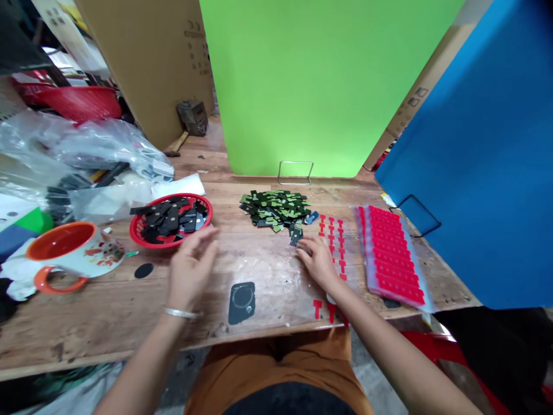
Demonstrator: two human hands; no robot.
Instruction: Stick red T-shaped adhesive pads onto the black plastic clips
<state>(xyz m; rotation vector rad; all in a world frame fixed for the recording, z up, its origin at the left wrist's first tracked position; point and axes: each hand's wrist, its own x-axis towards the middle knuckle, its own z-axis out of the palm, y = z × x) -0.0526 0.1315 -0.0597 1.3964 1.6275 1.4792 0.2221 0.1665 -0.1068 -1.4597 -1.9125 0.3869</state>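
- Presently, the right hand (pixel 318 260) is laid flat at centre frame, fingertips touching a small dark part (pixel 296 236) below the green-black pile (pixel 276 208); nothing is gripped.
- The left hand (pixel 190 268) is held open and empty, left of centre, just beside the red basket (pixel 139 233) of black pieces.
- A black pad (pixel 242 302) is placed between the hands.
- Red T-tabs (pixel 332 236) and red sheets (pixel 395 256) are arranged at right.
- Progress is judged partial: the pile is largely unprocessed.

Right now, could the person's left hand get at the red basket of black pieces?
Probably yes. The left hand hovers open just in front of the red basket, with only bare wooden table between them. The mug sits off to the side, out of the way.
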